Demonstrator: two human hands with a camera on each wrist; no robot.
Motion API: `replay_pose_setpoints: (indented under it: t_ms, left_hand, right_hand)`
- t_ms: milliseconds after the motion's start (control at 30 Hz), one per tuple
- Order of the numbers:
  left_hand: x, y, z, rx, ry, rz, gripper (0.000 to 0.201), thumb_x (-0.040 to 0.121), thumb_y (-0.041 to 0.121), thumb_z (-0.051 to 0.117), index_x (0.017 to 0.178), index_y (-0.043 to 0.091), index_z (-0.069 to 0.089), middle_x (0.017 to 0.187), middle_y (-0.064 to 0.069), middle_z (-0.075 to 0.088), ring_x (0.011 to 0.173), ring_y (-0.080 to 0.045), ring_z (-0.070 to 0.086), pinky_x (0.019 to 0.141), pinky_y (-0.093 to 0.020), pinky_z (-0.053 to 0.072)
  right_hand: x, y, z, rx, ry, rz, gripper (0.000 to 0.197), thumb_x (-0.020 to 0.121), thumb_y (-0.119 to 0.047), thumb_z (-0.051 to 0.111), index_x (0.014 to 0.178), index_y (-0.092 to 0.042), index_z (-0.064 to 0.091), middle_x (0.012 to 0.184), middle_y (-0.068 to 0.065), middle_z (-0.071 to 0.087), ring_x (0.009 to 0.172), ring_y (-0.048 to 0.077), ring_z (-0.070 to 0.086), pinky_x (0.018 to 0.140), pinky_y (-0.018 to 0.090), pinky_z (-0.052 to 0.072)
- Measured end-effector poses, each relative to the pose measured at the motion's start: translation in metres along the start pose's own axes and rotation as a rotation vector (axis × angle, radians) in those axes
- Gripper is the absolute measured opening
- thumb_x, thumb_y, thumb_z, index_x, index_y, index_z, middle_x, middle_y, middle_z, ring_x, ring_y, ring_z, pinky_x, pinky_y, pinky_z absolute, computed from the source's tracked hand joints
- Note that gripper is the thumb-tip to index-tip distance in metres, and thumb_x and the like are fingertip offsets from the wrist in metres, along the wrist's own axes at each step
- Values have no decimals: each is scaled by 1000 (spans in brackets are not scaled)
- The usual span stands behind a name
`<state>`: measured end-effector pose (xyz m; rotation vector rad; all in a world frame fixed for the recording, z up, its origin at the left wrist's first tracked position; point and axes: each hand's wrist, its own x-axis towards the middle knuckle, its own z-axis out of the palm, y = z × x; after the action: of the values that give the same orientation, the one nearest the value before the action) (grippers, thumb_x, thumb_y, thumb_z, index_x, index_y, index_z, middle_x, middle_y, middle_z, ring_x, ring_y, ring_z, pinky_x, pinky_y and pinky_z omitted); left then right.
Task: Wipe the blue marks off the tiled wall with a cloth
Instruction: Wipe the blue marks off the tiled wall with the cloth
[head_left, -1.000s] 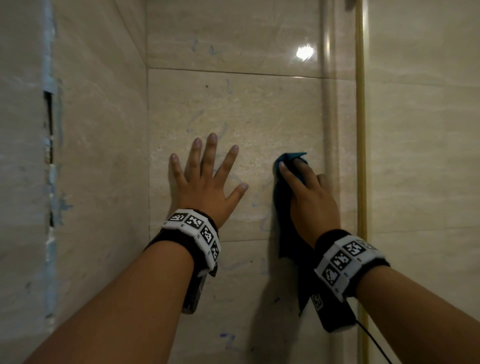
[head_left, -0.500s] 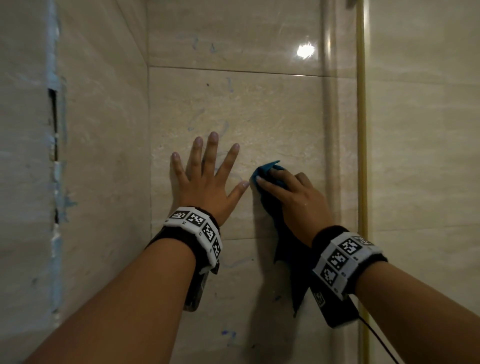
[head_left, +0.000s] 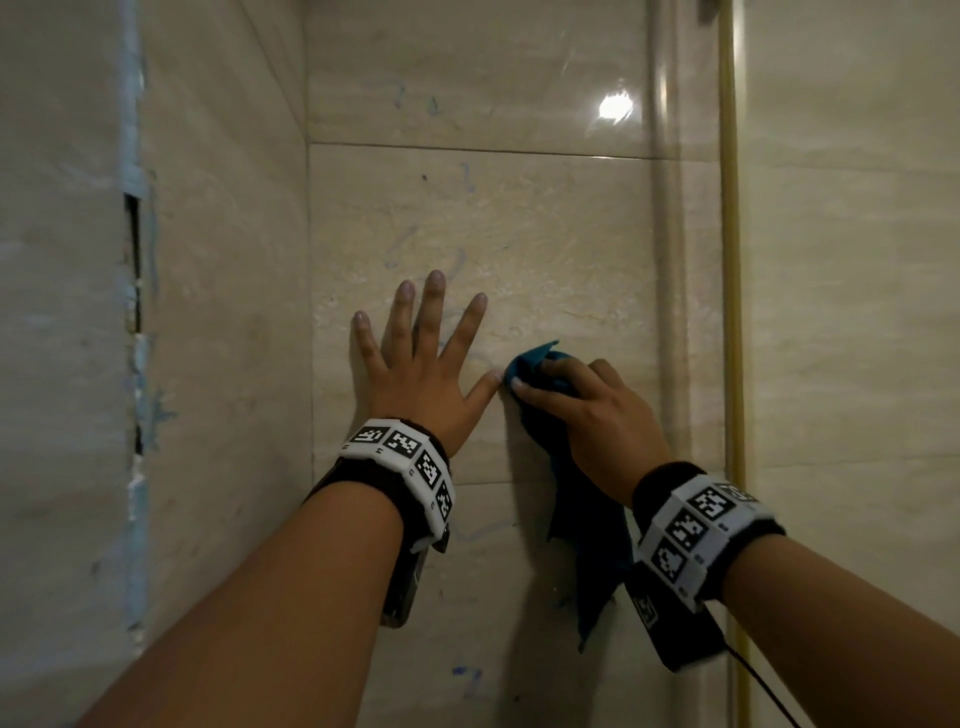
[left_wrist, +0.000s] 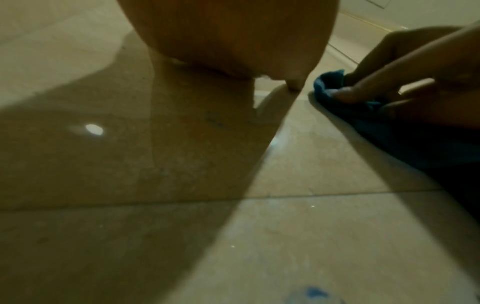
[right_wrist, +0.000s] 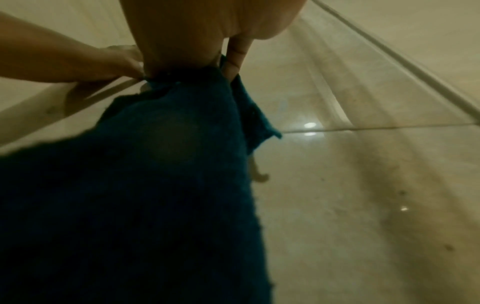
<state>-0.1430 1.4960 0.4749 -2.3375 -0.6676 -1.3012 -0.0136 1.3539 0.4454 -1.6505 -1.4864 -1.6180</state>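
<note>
Leftward across mid-frame went my right hand (head_left: 589, 410), fingers clamped on the cloth (head_left: 535, 364), reaching my flat, spread left hand (head_left: 423, 374). Faint blue marks (head_left: 397, 249) above remained unwiped.

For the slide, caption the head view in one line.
Left hand braced flat on the tiled wall while the right hand presses a blue cloth beside it.

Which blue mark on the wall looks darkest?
The blue mark lowest on the tiled wall, below the left wrist. It is a saturated blotch; the marks above are faint smears.
</note>
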Motion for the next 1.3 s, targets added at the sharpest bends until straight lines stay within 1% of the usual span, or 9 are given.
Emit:
replay_pose_setpoints:
  t_ms: [133,400,533,633,767,900,1000,1100,1300]
  left_hand:
    - [0,1,-2,-10,-21,-4,71,90,66,11,142,40,-29,149,2,-41,140,-24,-32,112,-61,-10]
    - [1,-1,2,-9,-5,5,71,87,70,4,141,41,-31,150,2,-41,141,-25,-31,112,-61,-11]
    - [1,-2,4,-4,36,5,73,77,69,-12,142,41,-29,152,2,-36,141,-24,-29,108,-60,-13]
    - [1,-1,4,0,22,2,73,75,69,-14,140,42,-32,151,2,-38,140,-24,-31,107,-59,-15]
    - [1,-3,6,-14,24,7,72,75,69,-15,138,42,-35,150,2,-39,140,-23,-31,108,-60,-15]
    - [1,-1,2,-8,9,6,70,80,71,-10,139,41,-34,150,2,-41,140,-24,-32,109,-60,-14]
    - [0,-1,3,-4,-1,4,70,84,70,-3,140,40,-33,149,2,-42,140,-24,-33,111,-61,-12]
    - [2,-2,6,-4,36,8,72,78,70,-13,140,40,-34,149,2,-42,139,-24,-33,108,-60,-15]
    - [2,-2,9,-15,60,10,73,76,69,-12,141,41,-30,152,2,-36,140,-23,-30,107,-59,-15]
  right_hand:
    - [-15,2,-2,-38,-44,-93,44,86,-25,35,112,-26,70,105,8,66,82,20,41,54,29,48]
    - [-22,10,1,-78,-53,-104,46,84,-17,45,127,-23,60,117,12,58,86,25,42,54,37,53]
    - [2,16,-6,-80,-33,72,64,72,0,71,132,-19,55,127,19,53,83,37,54,58,43,54]
    - [21,22,-15,-93,-45,191,64,79,4,63,138,-17,49,137,22,46,95,44,52,67,49,53]
    - [29,33,-27,-94,-116,420,66,92,1,44,149,-28,27,154,9,21,121,37,32,82,46,46]
    - [13,31,-29,-51,-123,586,74,88,9,39,150,-28,22,156,8,14,123,37,27,87,44,42]
    - [-8,19,-19,-40,-104,645,76,83,13,38,149,-23,24,153,14,18,115,41,30,88,46,39]
    - [-30,6,-3,12,-12,591,78,73,20,44,144,-12,38,143,27,33,104,43,34,83,56,42]
    - [-33,-3,6,44,-2,480,78,73,17,52,144,-13,39,138,26,40,101,34,31,80,54,46]
